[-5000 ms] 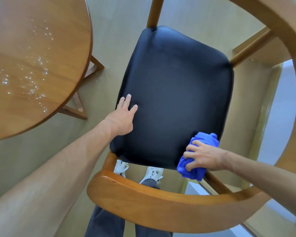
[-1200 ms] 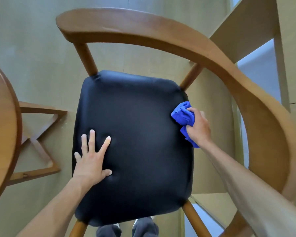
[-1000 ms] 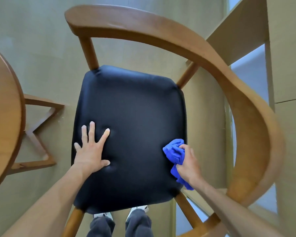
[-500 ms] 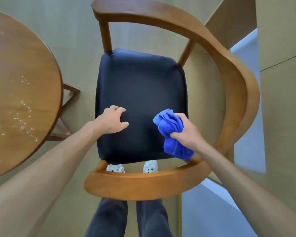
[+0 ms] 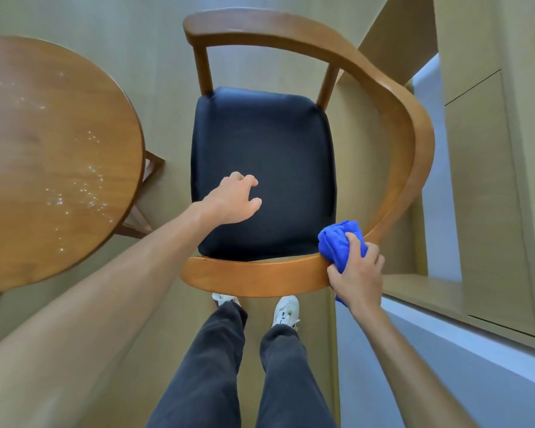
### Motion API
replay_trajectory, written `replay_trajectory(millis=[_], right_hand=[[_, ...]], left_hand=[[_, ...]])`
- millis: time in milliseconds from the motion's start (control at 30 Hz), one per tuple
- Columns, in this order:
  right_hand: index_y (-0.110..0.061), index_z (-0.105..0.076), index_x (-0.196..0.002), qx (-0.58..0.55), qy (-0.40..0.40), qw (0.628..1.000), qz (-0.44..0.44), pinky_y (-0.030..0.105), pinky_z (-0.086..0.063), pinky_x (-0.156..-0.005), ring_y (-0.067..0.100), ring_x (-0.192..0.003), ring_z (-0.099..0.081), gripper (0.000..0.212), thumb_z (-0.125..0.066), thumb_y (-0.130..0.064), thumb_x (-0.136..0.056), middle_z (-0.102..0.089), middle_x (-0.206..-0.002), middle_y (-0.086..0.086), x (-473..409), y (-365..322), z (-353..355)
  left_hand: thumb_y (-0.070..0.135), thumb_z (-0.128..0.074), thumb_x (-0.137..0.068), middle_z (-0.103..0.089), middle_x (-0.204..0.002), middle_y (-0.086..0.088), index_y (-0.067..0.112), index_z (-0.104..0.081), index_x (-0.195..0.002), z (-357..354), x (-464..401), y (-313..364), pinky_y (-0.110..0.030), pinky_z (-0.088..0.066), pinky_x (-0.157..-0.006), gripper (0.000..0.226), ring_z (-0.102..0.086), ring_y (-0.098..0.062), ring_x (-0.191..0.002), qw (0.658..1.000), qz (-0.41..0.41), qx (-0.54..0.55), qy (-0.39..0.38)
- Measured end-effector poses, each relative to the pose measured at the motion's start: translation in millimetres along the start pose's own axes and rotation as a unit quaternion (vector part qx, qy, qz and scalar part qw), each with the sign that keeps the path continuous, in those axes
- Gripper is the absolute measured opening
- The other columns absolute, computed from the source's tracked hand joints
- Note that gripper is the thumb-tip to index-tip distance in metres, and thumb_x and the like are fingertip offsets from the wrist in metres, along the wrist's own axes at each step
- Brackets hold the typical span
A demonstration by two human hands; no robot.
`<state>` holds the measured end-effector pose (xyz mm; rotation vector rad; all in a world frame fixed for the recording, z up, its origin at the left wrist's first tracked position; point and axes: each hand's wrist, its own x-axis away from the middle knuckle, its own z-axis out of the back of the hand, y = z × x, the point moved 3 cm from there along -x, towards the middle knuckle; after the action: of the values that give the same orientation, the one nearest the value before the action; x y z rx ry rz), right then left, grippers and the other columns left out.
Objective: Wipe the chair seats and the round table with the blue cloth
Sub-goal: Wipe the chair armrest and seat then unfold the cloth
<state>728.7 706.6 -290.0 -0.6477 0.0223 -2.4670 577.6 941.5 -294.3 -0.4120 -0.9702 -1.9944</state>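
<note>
At lower right of the frame the right hand [image 5: 357,274] clutches the bunched blue cloth [image 5: 337,242] against the chair's wooden rail [image 5: 254,274], the left hand [image 5: 233,197] hovers loosely curled and empty over the black seat [image 5: 275,143], so this seat looks finished and the speckled round desk [image 5: 44,156] at left likely comes next.

We find the blue cloth [image 5: 337,244] bunched into a wad against the curved wooden backrest [image 5: 260,274], at the near right corner of the chair. The chair seat [image 5: 278,143] is black, padded, roughly square and level. To the left stands the round table [image 5: 28,149], brown wood, its top speckled with small pale droplets or specks.
</note>
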Motion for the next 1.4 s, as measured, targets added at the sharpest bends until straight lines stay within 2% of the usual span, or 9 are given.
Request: replay_trajectory(millis=[133,267,367,500,700,867,1000,1200,1400], right_hand=[[-0.022,-0.033,-0.142,-0.018,0.015,0.999,0.030,0.039,-0.042,-0.087,0.029,-0.105,-0.035,0.069,-0.055,-0.039,-0.079,-0.035,-0.132,0.011,39,-49,-30],[-0.026,-0.024,-0.142,-0.101,-0.108,0.984,0.103,0.041,-0.045,-0.091,0.027,-0.113,-0.030,0.073,-0.053,-0.048,-0.078,-0.024,-0.137,0.007,85,-109,-63],[-0.025,-0.036,-0.134,-0.228,-0.205,0.943,0.128,0.038,-0.050,-0.089,0.022,-0.118,-0.035,0.061,-0.058,-0.038,-0.079,-0.032,-0.134,0.004,82,-109,-57],[-0.021,-0.059,-0.111,-0.312,-0.320,0.862,0.241,0.031,-0.051,-0.081,0.012,-0.094,-0.057,0.035,-0.055,-0.010,-0.078,-0.061,-0.106,-0.002,52,-57,-27],[-0.005,-0.069,-0.105,-0.130,0.051,0.954,0.264,0.028,-0.036,-0.102,0.024,-0.114,-0.055,0.020,-0.055,-0.007,-0.091,-0.066,-0.114,0.006,-47,23,5],[-0.012,-0.075,-0.086,0.018,0.054,0.954,0.295,0.043,-0.035,-0.104,0.025,-0.115,-0.058,0.029,-0.048,-0.022,-0.093,-0.070,-0.110,0.005,-68,18,-28],[-0.013,-0.074,-0.077,0.027,0.132,0.945,0.297,0.038,-0.040,-0.090,0.022,-0.100,-0.066,0.043,-0.035,-0.027,-0.088,-0.073,-0.098,0.002,-66,16,-31],[-0.013,-0.075,-0.082,0.057,0.110,0.951,0.284,0.037,-0.038,-0.089,0.022,-0.099,-0.064,0.040,-0.038,-0.024,-0.088,-0.073,-0.098,0.001,-65,15,-34],[-0.015,-0.074,-0.082,0.070,0.110,0.956,0.264,0.036,-0.035,-0.086,0.019,-0.094,-0.062,0.039,-0.036,-0.026,-0.087,-0.073,-0.093,-0.002,-67,15,-36]], left_hand=[[0.033,-0.047,-0.098,-0.036,-0.145,-0.005,0.018,-0.040,-0.141,-16,23,9,-0.040,-0.044,-0.100,0.046,-0.039,-0.022,-0.129,0.999,0.010,0.016,0.050],[0.033,-0.047,-0.097,-0.042,-0.137,-0.003,0.016,-0.045,-0.136,-41,57,23,-0.041,-0.040,-0.101,0.042,-0.039,-0.022,-0.125,0.990,-0.004,0.007,0.144],[0.038,-0.046,-0.096,-0.042,-0.137,-0.003,0.020,-0.048,-0.136,-67,81,32,-0.041,-0.040,-0.100,0.044,-0.036,-0.021,-0.129,0.981,0.005,-0.027,0.190],[0.055,-0.038,-0.093,-0.035,-0.146,-0.005,0.027,-0.045,-0.139,-100,98,33,-0.047,-0.030,-0.108,0.054,-0.023,-0.023,-0.139,0.979,0.079,-0.066,0.176],[0.035,-0.069,-0.077,-0.049,-0.138,-0.024,0.017,-0.062,-0.127,-126,122,28,-0.063,-0.040,-0.095,0.054,-0.041,-0.050,-0.128,0.957,0.052,-0.152,0.242],[0.032,-0.068,-0.072,-0.053,-0.134,-0.019,0.014,-0.065,-0.124,-145,115,38,-0.058,-0.041,-0.098,0.055,-0.042,-0.050,-0.125,0.946,0.033,-0.051,0.318],[0.030,-0.069,-0.073,-0.058,-0.130,-0.015,0.018,-0.068,-0.119,-165,96,76,-0.060,-0.038,-0.101,0.048,-0.046,-0.050,-0.124,0.942,-0.018,-0.080,0.324],[0.003,-0.064,-0.064,-0.064,-0.117,-0.016,0.012,-0.072,-0.106,-147,107,35,-0.053,-0.048,-0.091,0.043,-0.055,-0.050,-0.107,0.914,-0.113,-0.094,0.379],[0.009,-0.059,-0.071,-0.061,-0.124,-0.012,0.011,-0.071,-0.109,-93,132,-83,-0.047,-0.050,-0.091,0.040,-0.049,-0.042,-0.113,0.902,0.035,-0.037,0.429]])
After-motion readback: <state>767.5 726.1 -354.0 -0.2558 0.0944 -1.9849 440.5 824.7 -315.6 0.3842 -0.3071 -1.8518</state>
